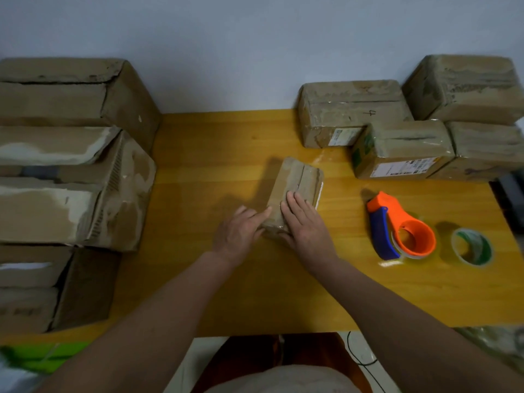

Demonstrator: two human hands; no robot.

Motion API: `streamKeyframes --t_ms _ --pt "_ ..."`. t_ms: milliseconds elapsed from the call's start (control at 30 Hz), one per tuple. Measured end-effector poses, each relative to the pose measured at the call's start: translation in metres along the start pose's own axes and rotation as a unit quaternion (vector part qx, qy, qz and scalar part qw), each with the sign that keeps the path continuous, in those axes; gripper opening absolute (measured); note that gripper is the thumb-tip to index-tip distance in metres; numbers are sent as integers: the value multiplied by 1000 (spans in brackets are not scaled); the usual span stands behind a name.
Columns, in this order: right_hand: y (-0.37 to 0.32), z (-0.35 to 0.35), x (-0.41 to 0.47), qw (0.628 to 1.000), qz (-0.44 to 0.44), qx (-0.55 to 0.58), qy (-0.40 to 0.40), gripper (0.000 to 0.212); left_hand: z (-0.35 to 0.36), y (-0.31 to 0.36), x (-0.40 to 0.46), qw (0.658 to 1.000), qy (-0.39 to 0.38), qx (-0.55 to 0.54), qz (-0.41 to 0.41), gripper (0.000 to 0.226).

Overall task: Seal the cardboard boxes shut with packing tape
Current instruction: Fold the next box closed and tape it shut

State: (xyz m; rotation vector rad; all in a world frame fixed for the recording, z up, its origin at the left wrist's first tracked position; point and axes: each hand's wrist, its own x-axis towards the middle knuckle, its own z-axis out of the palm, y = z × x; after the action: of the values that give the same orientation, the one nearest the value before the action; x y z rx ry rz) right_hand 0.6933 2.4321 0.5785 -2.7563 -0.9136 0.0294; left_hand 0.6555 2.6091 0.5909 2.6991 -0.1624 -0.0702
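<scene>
A small brown cardboard box lies at the middle of the yellow wooden table, with clear tape along its top seam. My right hand lies flat on the near end of the box top, fingers straight. At the box's near left corner my left hand presses the side with its fingers extended. To the right lies an orange and blue tape dispenser, with no hand on it. A loose roll of clear tape with a green core sits just right of the dispenser.
Several taped boxes stand stacked at the back right. Large worn cardboard boxes line the left side of the table. A dark object sits at the right edge. A black cable hangs below the front edge.
</scene>
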Motion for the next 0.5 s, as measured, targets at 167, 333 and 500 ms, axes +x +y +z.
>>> streamKeyframes --t_ms 167,333,500 --pt "9 -8 -7 996 -20 85 -14 73 -1 0 -2 996 67 53 15 53" --pt "11 -14 -21 984 -15 167 54 35 6 18 5 989 95 -7 113 34" --pt "12 -4 -29 996 -37 74 34 42 26 15 4 984 103 -101 105 29"
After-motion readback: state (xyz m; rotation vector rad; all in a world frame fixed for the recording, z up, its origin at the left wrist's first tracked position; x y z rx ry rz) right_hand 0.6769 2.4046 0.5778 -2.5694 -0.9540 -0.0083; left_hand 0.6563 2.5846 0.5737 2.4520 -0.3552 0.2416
